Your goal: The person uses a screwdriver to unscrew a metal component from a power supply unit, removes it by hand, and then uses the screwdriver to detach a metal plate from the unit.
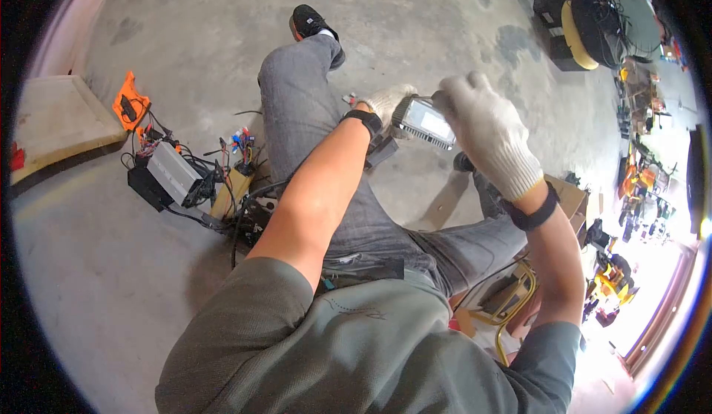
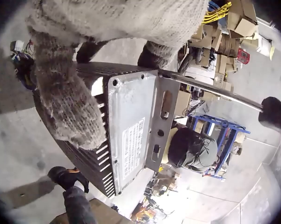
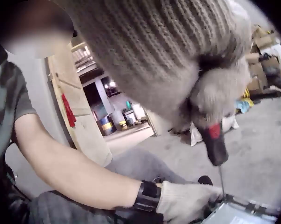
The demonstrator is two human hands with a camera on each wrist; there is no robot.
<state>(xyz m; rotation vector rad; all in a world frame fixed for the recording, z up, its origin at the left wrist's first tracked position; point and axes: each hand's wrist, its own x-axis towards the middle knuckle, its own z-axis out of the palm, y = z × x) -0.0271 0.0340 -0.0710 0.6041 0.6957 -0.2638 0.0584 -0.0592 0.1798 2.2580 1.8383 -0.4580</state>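
Observation:
My left hand point(image 1: 391, 102), in a knitted work glove, grips a silver metal box with black cooling fins point(image 1: 429, 122) above my lap. In the left wrist view the fingers lie over the finned side, and the box's flat face carries a printed label and a slotted mounting flange point(image 2: 164, 121). My right hand point(image 1: 489, 128), gloved too, holds a screwdriver point(image 3: 215, 147) by its black and red handle. The screwdriver's shaft reaches the box's edge, close to the left hand, at a corner beside the flange.
On the floor at left lie a silver unit point(image 1: 175, 173) with tangled wires, and an orange plastic piece point(image 1: 130, 102). A wooden board point(image 1: 67, 121) stands beyond them. At right are a yellow metal frame point(image 1: 512, 306) and scattered parts point(image 1: 641, 184). My legs are spread around the work.

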